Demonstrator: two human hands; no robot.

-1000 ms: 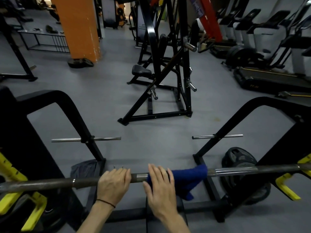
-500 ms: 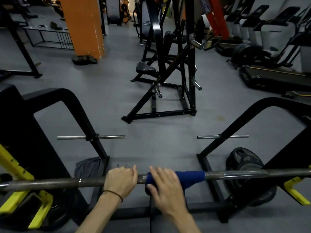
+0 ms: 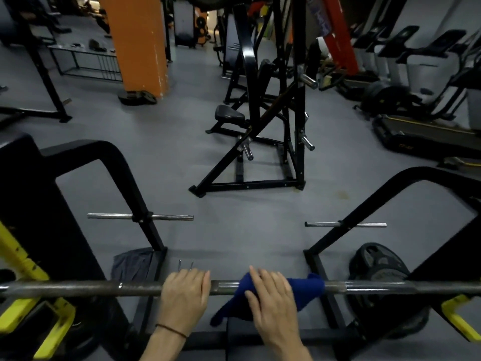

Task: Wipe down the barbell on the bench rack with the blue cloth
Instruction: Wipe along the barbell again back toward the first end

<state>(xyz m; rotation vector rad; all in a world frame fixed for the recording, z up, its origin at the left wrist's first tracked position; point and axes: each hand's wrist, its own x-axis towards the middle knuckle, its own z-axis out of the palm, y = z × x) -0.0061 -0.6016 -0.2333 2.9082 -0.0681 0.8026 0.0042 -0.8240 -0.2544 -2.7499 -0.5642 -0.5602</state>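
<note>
A steel barbell lies across the bench rack, running the full width of the lower view. My left hand grips the bar near its middle, fingers curled over the top. Just to its right, the blue cloth is draped over the bar, one end hanging down toward the bench. My right hand lies on the cloth with fingers extended forward over the bar, pressing it against the steel.
Black rack uprights with yellow hooks flank the bar. A weight plate leans at the right base, a grey cloth lies at the left base. A black machine stands ahead, treadmills right, orange pillar.
My right hand and the blue cloth have shifted a little along the bar, and the cloth's lower end now hangs down in front. My left hand keeps its grip.
</note>
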